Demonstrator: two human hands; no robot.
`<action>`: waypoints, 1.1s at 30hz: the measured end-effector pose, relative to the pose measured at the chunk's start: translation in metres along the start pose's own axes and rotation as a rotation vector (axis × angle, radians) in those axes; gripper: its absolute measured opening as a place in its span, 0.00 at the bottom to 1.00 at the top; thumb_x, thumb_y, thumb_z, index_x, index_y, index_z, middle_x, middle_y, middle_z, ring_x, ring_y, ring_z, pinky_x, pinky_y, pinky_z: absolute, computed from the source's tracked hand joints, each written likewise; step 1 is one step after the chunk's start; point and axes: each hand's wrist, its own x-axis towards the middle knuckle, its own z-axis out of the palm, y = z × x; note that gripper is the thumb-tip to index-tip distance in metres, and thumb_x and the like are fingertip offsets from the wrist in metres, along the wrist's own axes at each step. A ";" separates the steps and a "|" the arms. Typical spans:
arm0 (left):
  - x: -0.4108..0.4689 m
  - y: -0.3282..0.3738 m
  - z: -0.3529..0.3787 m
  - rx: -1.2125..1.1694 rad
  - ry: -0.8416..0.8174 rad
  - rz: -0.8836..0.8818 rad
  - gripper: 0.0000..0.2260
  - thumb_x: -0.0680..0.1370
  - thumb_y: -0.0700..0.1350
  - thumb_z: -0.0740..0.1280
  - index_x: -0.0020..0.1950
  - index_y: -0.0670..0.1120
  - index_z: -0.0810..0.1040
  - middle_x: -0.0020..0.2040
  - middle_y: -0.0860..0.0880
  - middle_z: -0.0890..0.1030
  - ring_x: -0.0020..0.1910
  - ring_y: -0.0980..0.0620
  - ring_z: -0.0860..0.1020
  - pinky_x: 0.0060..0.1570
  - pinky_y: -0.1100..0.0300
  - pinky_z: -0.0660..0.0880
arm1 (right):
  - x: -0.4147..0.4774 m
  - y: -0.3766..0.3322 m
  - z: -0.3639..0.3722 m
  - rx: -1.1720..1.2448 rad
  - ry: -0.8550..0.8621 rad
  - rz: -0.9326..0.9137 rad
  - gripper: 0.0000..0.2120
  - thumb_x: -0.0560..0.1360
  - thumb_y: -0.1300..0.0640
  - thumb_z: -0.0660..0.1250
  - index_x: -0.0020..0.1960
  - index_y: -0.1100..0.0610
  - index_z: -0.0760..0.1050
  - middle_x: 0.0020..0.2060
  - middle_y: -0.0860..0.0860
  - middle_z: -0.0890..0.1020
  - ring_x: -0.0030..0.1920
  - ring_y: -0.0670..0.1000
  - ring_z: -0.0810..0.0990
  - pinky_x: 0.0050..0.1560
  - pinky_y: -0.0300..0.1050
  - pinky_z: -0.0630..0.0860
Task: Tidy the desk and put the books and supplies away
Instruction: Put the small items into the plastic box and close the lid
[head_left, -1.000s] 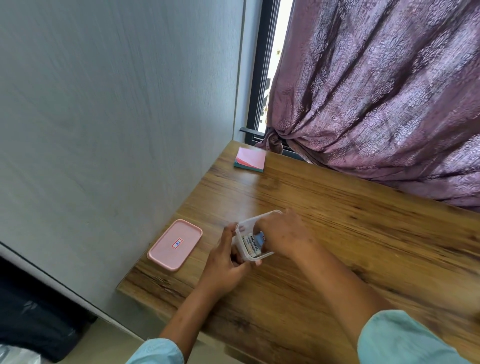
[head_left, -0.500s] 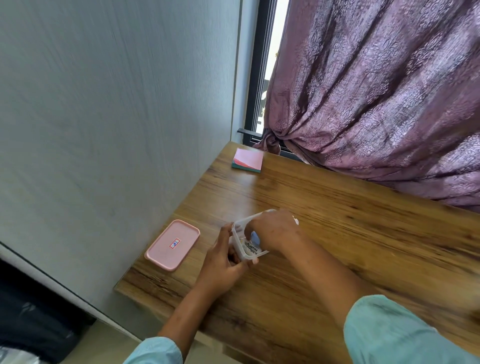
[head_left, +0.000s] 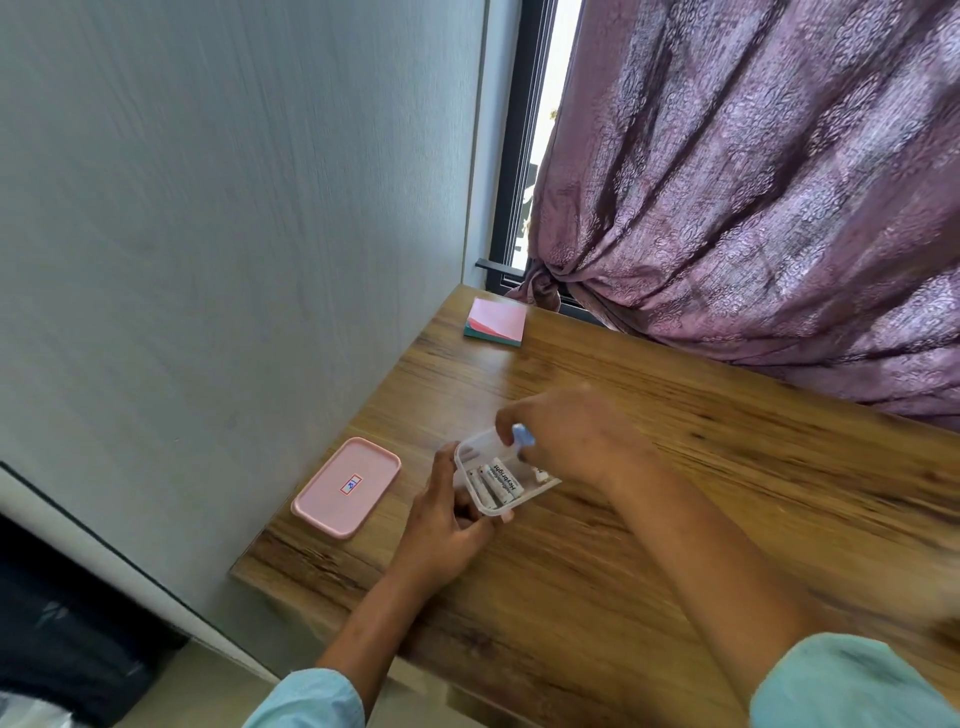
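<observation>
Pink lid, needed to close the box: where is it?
Head view: the pink lid lies on the desk near the wall, left of the left hand gripping the clear box.

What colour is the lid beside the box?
The lid is pink, with a small label; head view.

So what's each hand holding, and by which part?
Left hand grips the box by its near corner. Right hand pinches a small blue item; part unclear.

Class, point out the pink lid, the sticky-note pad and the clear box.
pink lid (head_left: 346, 487), head view, middle of its top.
sticky-note pad (head_left: 496, 321), head view, pink top sheet.
clear box (head_left: 471, 455), head view, bare far inside corner.
</observation>
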 end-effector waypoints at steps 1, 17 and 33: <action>0.000 0.000 0.000 -0.019 0.012 -0.011 0.31 0.70 0.46 0.76 0.64 0.60 0.61 0.54 0.55 0.80 0.48 0.60 0.81 0.45 0.57 0.81 | -0.001 0.004 -0.006 0.024 0.031 0.010 0.09 0.76 0.53 0.65 0.54 0.42 0.75 0.51 0.46 0.80 0.50 0.50 0.78 0.45 0.44 0.65; -0.001 0.002 0.001 -0.068 0.070 -0.014 0.31 0.71 0.42 0.74 0.68 0.51 0.61 0.57 0.58 0.78 0.55 0.63 0.78 0.44 0.61 0.80 | 0.000 -0.001 -0.020 0.149 0.080 -0.005 0.12 0.77 0.52 0.62 0.56 0.37 0.75 0.55 0.49 0.79 0.51 0.51 0.78 0.40 0.42 0.67; 0.002 -0.003 0.005 0.030 0.061 0.001 0.30 0.69 0.51 0.74 0.64 0.57 0.60 0.54 0.52 0.79 0.48 0.57 0.81 0.40 0.58 0.81 | 0.017 -0.020 0.026 -0.323 -0.090 0.084 0.10 0.76 0.61 0.64 0.57 0.58 0.77 0.51 0.54 0.79 0.50 0.55 0.81 0.37 0.45 0.69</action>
